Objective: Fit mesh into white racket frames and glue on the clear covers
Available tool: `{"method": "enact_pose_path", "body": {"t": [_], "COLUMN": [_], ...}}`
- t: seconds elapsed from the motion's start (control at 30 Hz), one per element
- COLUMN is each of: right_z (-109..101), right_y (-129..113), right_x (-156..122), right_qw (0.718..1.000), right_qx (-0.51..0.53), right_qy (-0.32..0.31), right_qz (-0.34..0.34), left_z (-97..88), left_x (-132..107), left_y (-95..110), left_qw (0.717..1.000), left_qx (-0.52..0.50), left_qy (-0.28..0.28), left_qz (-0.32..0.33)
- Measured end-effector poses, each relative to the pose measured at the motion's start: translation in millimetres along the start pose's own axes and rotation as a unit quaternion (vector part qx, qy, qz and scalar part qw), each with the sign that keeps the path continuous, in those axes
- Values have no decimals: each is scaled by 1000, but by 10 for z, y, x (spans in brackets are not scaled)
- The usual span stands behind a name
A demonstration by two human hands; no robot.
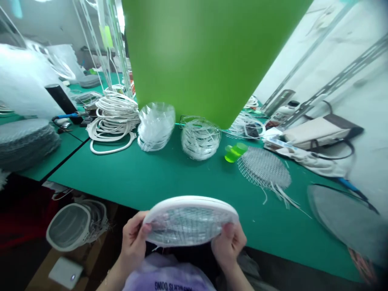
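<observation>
Both hands grip a white oval mesh frame (189, 224), like a racket head, tilted in front of my body at the table's front edge. My left hand (135, 236) is closed on its left end, thumb over the near side. At the opposite end my right hand (228, 242) is closed too, with the thumb pressed against the inner side. Clear, shiny material and a grid show inside the white rim. Beyond the frame stand a stack of clear plastic oval pieces (156, 127) and a stack of thin clear rings (201, 139). Fingers under the frame are partly hidden.
White frames (115, 117) are piled at the left, near dark mesh sheets (27, 141). Cut mesh (265, 167) and a green tape roll (235, 152) lie right. A large green panel (209, 56) rises behind. Finished-looking mesh frames (69, 226) sit low left.
</observation>
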State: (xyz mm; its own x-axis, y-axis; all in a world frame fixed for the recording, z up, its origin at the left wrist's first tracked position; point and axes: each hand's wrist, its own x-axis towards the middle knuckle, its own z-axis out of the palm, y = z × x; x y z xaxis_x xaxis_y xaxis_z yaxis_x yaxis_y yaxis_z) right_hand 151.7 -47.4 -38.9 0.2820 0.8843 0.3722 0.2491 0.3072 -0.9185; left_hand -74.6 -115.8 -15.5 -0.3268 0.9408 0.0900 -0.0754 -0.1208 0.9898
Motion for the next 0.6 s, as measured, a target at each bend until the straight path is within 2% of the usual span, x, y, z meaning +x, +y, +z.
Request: {"method": "enact_pose_path", "body": {"t": [0.1,0.17,0.27,0.4,0.5,0.57,0.6], "right_z": [200,363,569,765,908,989,1019], "right_y": [-264,-474,-838,-1382,-1715,-1858,-1903], "right_x": [-13,73,303,637,735,697,657], "right_qw": [993,980,940,862,752,698,685], "right_qx": [31,70,129,66,-11,-45,-58], "right_qy": [-23,-53,-174,-357,-473,-501,-501], "right_qz": [-113,-178,-262,-353,-459,-510,-525], "left_z": [-285,-445,-683,-1012,-1196,-1273,-1302], "left_x": [-98,-190,-340,-482,-552,-591,-608], "left_y": [-202,-293,-344,-320,-253,-186,-151], "left_qw": [995,991,987,988,988,988,988], "left_qx": [-65,-59,-20,33,79,99,113], "left_qy": [52,77,66,45,48,48,44], "left_qz": [-55,-96,-146,-142,-121,-107,-97]}}
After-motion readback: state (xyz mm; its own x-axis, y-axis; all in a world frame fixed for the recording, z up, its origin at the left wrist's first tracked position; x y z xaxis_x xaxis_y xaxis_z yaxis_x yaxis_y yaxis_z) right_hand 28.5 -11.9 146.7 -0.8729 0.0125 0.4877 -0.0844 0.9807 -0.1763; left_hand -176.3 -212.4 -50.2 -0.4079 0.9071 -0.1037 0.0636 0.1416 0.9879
